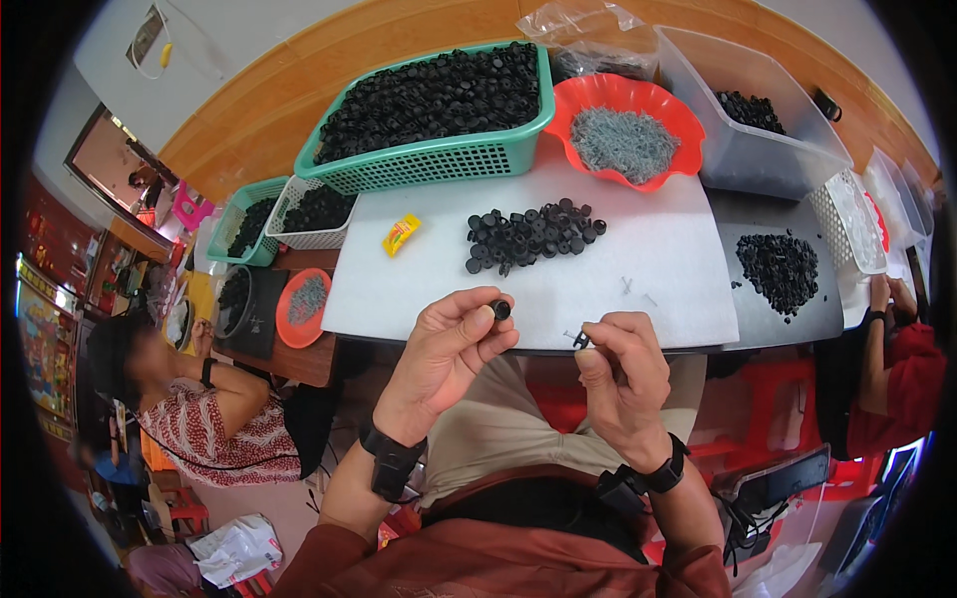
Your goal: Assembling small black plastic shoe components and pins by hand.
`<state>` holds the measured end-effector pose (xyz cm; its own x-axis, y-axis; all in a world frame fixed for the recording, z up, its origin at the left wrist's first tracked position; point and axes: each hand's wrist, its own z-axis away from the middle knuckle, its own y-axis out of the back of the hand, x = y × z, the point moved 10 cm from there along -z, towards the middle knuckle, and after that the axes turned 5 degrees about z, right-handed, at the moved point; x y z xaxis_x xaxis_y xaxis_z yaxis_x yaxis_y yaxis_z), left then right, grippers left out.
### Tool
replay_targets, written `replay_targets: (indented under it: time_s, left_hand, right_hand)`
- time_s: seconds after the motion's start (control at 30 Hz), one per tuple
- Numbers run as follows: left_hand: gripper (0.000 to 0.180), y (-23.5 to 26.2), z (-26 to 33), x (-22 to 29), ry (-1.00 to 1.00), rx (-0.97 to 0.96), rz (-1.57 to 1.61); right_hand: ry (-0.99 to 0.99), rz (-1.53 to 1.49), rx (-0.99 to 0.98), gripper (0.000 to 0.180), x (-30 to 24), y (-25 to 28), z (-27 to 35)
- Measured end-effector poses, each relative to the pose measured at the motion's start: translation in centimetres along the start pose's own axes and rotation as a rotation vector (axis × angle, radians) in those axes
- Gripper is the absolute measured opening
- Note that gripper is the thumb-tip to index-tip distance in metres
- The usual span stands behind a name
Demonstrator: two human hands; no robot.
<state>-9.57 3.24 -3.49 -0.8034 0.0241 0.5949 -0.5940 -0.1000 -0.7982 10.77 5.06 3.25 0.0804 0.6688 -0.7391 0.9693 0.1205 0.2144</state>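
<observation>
Above the near edge of the white surface (638, 249), the left hand (444, 349) pinches a small black cap (501, 310) in a clenched fingertip grip — the right hand (623, 374) grasps what looks like a tiny grey screw (580, 340) just beside it. Beyond lie a pile of black caps (533, 234), a green basket (439, 164) and a red bowl (638, 179).

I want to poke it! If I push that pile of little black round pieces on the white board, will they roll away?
Probably some would. The pile of black pieces is loose, small and roundish, on a smooth white board. They look light: the left hand pinches one with fingertips.
</observation>
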Motion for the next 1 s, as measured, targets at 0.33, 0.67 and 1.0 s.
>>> replay_targets:
  time_s: [0.33, 0.67, 1.0]
  left_hand:
    - [0.025, -0.8, 0.5, -1.2, 0.046, -0.018, 0.000]
    - [0.025, -1.4, 0.6, -1.7, 0.068, -0.058, -0.010]
    - [0.025, -1.5, 0.8, -2.0, 0.074, -0.032, -0.060]
  right_hand:
    - [0.103, 0.063, -0.025, 0.026, -1.3, -2.0, -1.4]
    - [0.104, 0.063, -0.060, 0.023, -1.4, -3.0, -1.6]
    - [0.117, 0.115, -0.098, 0.025, -1.5, -3.4, -1.4]
